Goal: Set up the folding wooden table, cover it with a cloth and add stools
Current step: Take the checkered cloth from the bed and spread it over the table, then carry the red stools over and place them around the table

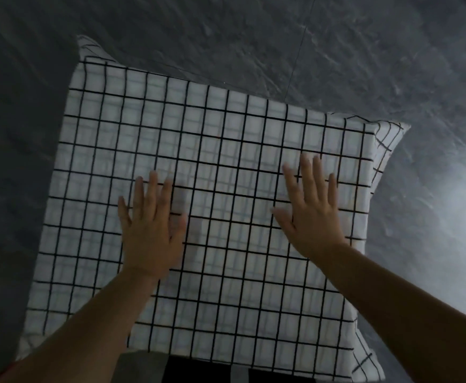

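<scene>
The left hand and the right hand lie flat, fingers spread, on the cloth, which extends toward 12 o'clock; the right hand is nearer its 3 o'clock edge.

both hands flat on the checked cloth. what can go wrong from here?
1. The left hand and right hand lie flat with spread fingers on the cloth. A sideways push could drag it askew, and its far right corner hangs off the edge.
2. The table is fully hidden under the cloth, so whether its legs are locked cannot be seen. Leaning weight on it may be risky.
3. No stools are in view, so that step looks undone.
</scene>
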`<state>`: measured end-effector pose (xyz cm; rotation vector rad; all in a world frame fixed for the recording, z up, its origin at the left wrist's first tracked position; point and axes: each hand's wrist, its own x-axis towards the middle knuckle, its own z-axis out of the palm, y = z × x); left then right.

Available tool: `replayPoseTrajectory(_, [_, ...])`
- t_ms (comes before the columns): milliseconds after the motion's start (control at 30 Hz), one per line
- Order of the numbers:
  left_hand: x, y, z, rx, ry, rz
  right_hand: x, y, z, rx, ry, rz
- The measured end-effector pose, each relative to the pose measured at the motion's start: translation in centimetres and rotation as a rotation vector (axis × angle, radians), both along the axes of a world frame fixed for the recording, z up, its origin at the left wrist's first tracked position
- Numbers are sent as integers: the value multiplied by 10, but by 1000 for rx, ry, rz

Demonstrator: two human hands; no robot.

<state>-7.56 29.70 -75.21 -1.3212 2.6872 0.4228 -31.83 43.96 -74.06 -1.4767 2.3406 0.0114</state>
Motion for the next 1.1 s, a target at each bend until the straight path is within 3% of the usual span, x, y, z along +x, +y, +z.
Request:
replayPoseTrajectory(233, [106, 0, -9, 53, -183, 43, 101, 31, -16, 115, 22, -15])
replayPoseTrajectory(533, [119, 5, -7, 11, -184, 34, 108, 29, -11, 253, 108, 0])
replayPoseTrajectory(633, [118, 18, 39, 34, -131, 73, 115, 23, 31, 258, 39, -15])
replayPoseTrajectory(900, [188, 101, 222, 123, 241, 371, 208, 37, 248, -170, -204, 8])
replayPoseTrajectory(1000, [237, 118, 255, 142, 354, 573, 257, 30, 283, -239, -278, 55])
replayPoseTrajectory(1100, [292, 124, 265, 101, 345, 746, 314, 15, 289, -232, -350, 132])
